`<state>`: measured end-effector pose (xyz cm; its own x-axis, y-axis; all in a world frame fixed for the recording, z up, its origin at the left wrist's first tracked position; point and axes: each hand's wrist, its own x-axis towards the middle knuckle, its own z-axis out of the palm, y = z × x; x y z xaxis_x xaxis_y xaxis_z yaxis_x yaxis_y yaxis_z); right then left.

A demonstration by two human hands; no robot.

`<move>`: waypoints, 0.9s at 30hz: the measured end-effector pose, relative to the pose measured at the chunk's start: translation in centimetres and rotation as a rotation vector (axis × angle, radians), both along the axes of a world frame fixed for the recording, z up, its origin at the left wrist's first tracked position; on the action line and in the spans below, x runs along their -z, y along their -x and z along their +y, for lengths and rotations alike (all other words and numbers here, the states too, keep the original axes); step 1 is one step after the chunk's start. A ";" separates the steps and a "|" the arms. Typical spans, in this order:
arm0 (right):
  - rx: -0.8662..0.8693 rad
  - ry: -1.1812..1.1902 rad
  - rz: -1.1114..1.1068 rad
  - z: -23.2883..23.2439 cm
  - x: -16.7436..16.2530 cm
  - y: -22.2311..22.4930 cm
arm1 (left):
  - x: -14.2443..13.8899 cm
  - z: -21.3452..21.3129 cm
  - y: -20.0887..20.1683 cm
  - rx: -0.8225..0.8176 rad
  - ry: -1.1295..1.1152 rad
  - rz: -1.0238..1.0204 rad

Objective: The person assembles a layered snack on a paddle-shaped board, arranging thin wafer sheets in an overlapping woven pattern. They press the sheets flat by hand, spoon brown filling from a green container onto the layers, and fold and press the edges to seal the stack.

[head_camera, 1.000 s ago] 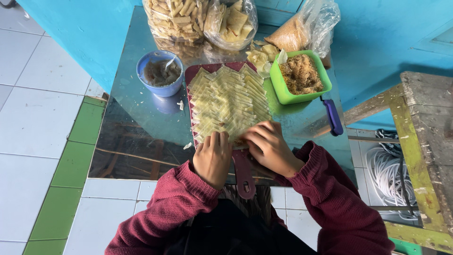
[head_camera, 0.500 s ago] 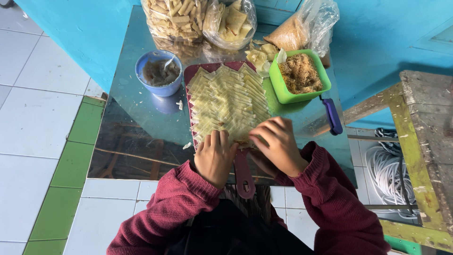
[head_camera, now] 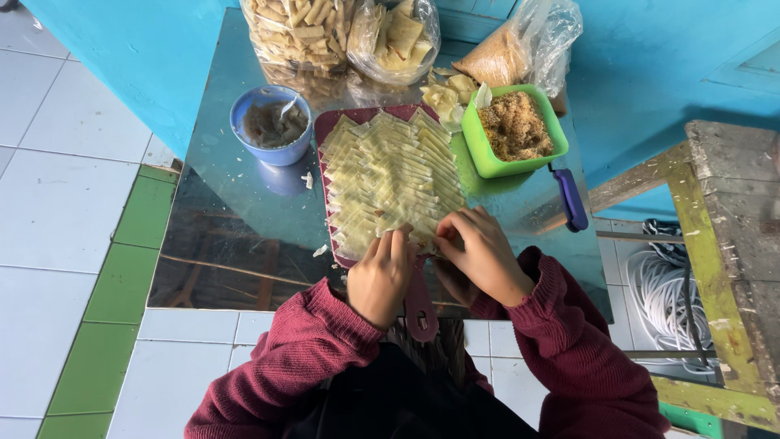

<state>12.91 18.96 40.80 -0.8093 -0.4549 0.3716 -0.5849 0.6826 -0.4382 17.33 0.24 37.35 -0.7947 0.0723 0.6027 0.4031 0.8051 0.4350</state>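
On the worktop [head_camera: 244, 203], the blue bowl [head_camera: 272, 123] of filling sits toward the far left edge. The red board [head_camera: 325, 134] is nearly covered with overlapping pale wrappers [head_camera: 394, 175], so laying out looks mostly done. At its near edge, the left hand [head_camera: 382, 276] presses flat, fingers together; the right hand [head_camera: 481, 256] curls, fingertips pinching a wrapper.
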 end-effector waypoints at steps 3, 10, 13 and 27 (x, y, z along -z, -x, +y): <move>-0.017 0.051 -0.019 -0.8 -1.4 0.3 | -1.2 -1.1 0.3 0.007 0.087 -0.045; -0.008 0.224 -0.191 -2.7 -3.2 -0.3 | -3.3 -2.5 0.1 0.018 0.134 0.011; -0.067 0.188 -0.100 -3.1 -3.3 -1.0 | -3.6 -2.8 0.2 0.019 0.138 0.004; -0.274 -0.003 0.159 -6.2 -6.6 -1.5 | -6.4 -6.6 1.2 0.076 0.149 -0.008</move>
